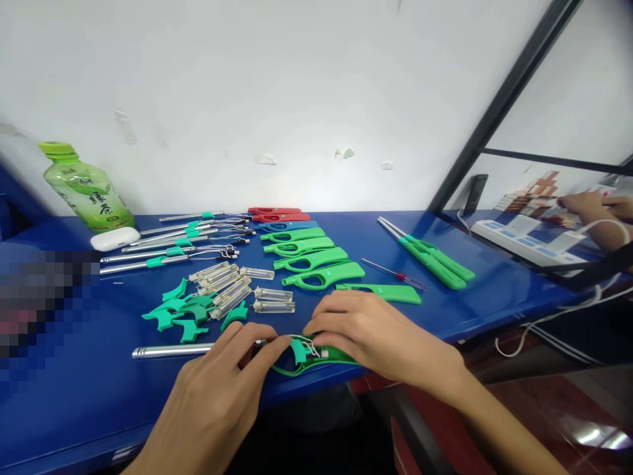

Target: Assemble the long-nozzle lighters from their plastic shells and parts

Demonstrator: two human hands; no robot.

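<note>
Lighter shell [339,355], green and open, lies at the near edge of the bench [89,396], long axis left to right, a trigger [299,352] inside and a metal tube [171,351] pointing left. The left hand [217,376] has its fingers closed over the tube's inner end; the right hand [368,330] curls over the shell's other end, its grip too hidden to tell. Neither hand is nearer. Beyond lie loose triggers [190,310], clear tanks [230,297] and a screwdriver [395,272].
</note>
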